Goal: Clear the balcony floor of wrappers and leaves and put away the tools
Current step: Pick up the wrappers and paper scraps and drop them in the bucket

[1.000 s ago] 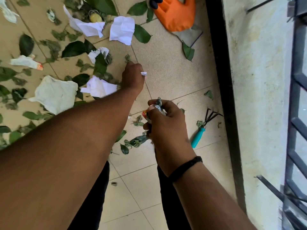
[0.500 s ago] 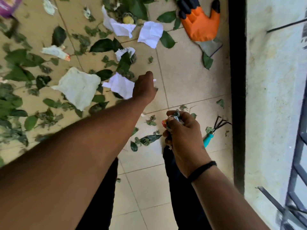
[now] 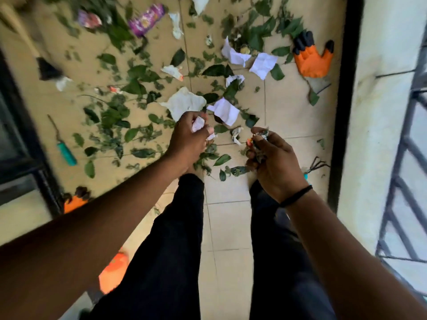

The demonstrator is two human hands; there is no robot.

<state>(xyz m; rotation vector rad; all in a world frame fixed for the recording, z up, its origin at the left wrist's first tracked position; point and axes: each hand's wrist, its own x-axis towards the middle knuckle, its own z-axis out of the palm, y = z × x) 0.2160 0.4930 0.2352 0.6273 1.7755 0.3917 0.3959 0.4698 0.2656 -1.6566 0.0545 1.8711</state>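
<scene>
My left hand (image 3: 188,139) pinches a small crumpled white paper scrap (image 3: 198,124) above the tiled floor. My right hand (image 3: 272,158) grips a bunch of crumpled wrappers and leaves (image 3: 260,138), its fingers curled round it. Green leaves (image 3: 136,86) and white paper pieces (image 3: 223,111) lie scattered over the beige tiles ahead. A larger white tissue (image 3: 183,103) lies just beyond my left hand. A purple wrapper (image 3: 146,19) lies far back. A teal-handled hand rake (image 3: 313,167) lies right of my right hand, partly hidden by it. A second teal-handled tool (image 3: 65,152) lies at the left.
An orange and black glove (image 3: 312,60) lies at the far right by the black floor strip (image 3: 342,100). More orange gloves (image 3: 74,200) lie at the left near a dark frame. A white wall and metal railing (image 3: 406,146) stand on the right. My black trouser legs fill the bottom centre.
My left hand has pulled back from the floor with a white paper scrap in its fingers. The view has risen and widened, showing more of the littered floor. My right hand keeps its bunch.
</scene>
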